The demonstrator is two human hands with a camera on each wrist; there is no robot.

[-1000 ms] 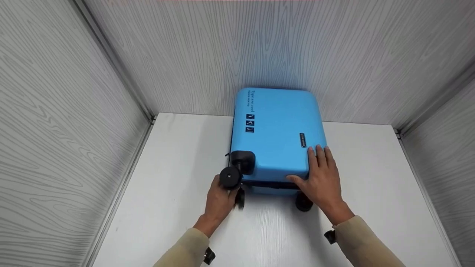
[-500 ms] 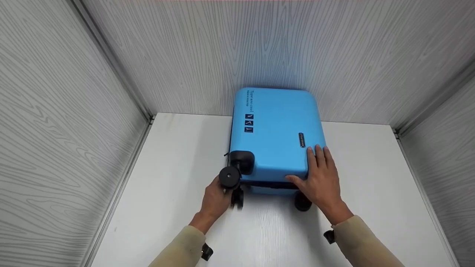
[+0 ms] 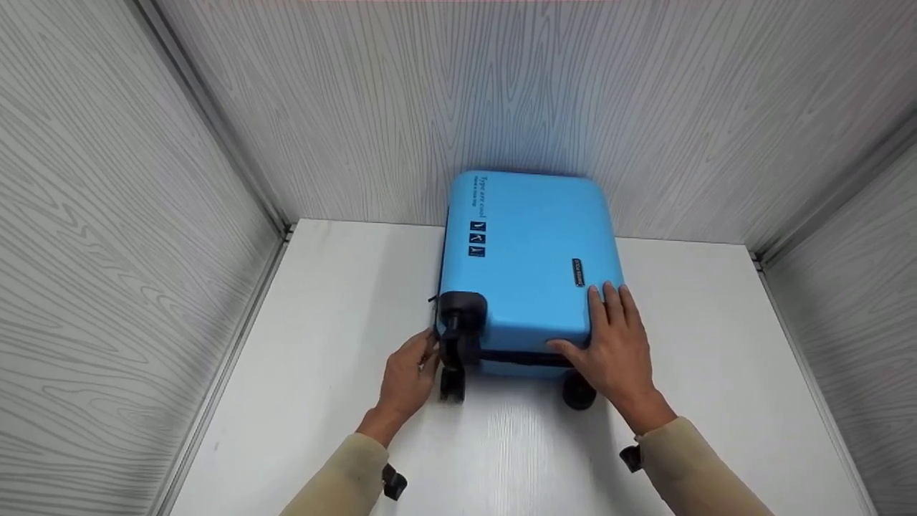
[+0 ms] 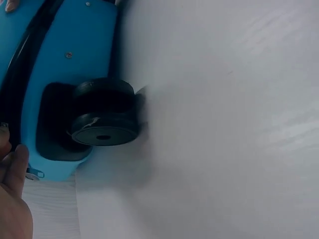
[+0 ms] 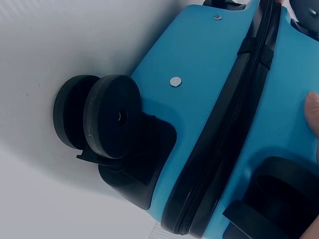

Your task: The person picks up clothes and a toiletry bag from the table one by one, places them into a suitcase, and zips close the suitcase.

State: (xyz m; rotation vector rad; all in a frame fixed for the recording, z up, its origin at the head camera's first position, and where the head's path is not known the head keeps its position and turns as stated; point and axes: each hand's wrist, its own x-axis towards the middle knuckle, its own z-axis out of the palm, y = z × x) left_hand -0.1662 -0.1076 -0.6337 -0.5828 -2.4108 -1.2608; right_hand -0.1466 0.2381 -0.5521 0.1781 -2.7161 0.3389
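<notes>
A light-blue hard-shell suitcase [image 3: 534,244] lies flat on the white surface, its wheeled end facing me. My left hand [image 3: 405,376] is at its near left corner. There, thumb and fingers come together on the black zipper band and appear to pinch a zipper pull, mostly hidden by the fingers; a small metal tab [image 4: 35,173] shows beside them. The upper left wheel [image 3: 453,347] stands just right of that hand. My right hand [image 3: 620,358] rests spread on the near right corner, fingers on top, thumb over the front edge. The zipper [image 5: 227,129] runs between both shell halves.
Grey wood-grain panels stand at the back [image 3: 358,107], the left [image 3: 93,251] and the right [image 3: 845,301]. The suitcase's far end is close to the back panel. Black lower wheels [image 3: 579,390] stick out toward me. The white surface [image 3: 322,301] extends around the suitcase.
My left hand has shifted slightly left around the corner. The upper left wheel has swivelled from face-on to edge-on. The suitcase and right hand appear slightly farther left in view.
</notes>
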